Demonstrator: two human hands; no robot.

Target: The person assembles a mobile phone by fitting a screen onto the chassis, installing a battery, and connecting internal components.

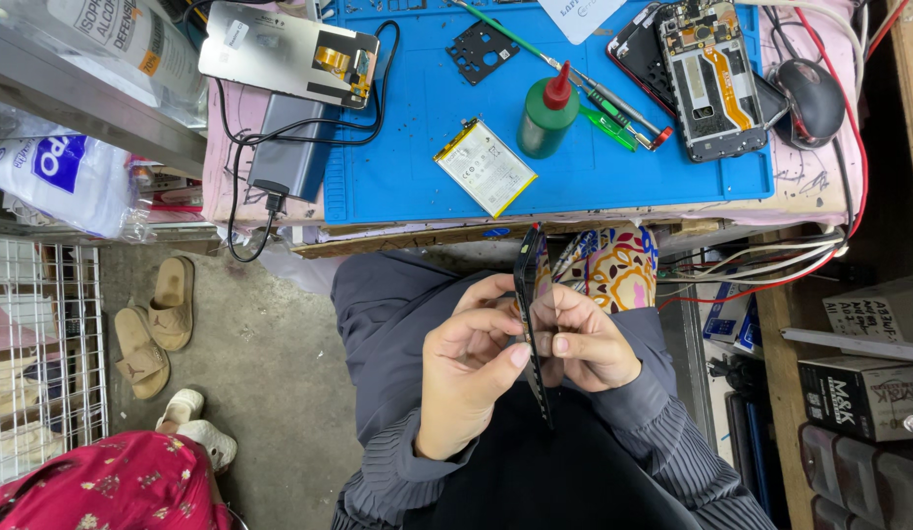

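Note:
Both my hands hold a thin black phone frame (528, 270) edge-on over my lap, below the table's front edge. My left hand (471, 358) grips it from the left, thumb pressed against its side. From the right, my right hand (586, 344) pinches it with the fingers curled around its edge. On the blue work mat (417, 167) lie a flat phone battery (486, 166), a green bottle with a red tip (547, 116), an opened phone body (706, 79) and a black bracket plate (482, 49).
A display panel (285, 54) lies on a grey power bank (289, 142) with a black cable at the table's left. A screwdriver (628, 110) and a mouse (812, 98) lie at right. Sandals (157, 319) sit on the floor; another person in red (113, 486) is at lower left. Boxes (859, 393) stand at right.

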